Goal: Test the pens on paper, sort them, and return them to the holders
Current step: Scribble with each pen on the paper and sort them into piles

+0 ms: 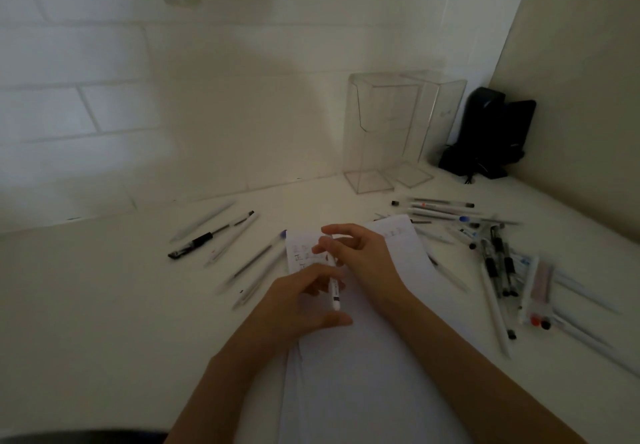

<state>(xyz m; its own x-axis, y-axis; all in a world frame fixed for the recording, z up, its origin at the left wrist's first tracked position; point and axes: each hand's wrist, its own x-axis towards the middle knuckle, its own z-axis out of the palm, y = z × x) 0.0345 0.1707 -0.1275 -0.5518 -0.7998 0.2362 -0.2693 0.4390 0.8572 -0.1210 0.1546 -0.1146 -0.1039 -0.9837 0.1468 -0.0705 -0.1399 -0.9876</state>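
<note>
Left hand (pixel 298 299), right hand (pixel 360 253) hold white pen (pixel 334 289); loose pens (pixel 508 267) flank paper (pixel 401 260).

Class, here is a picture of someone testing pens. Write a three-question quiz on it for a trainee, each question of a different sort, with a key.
1. True or false: the two clear holders stand empty.
2. What do the left hand and the right hand hold between them? A. a white pen B. a red marker C. a stapler
3. Fill the gap: the bigger heap of pens lies on the person's ____ side of the paper.

Key: 1 true; 2 A; 3 right.
</note>
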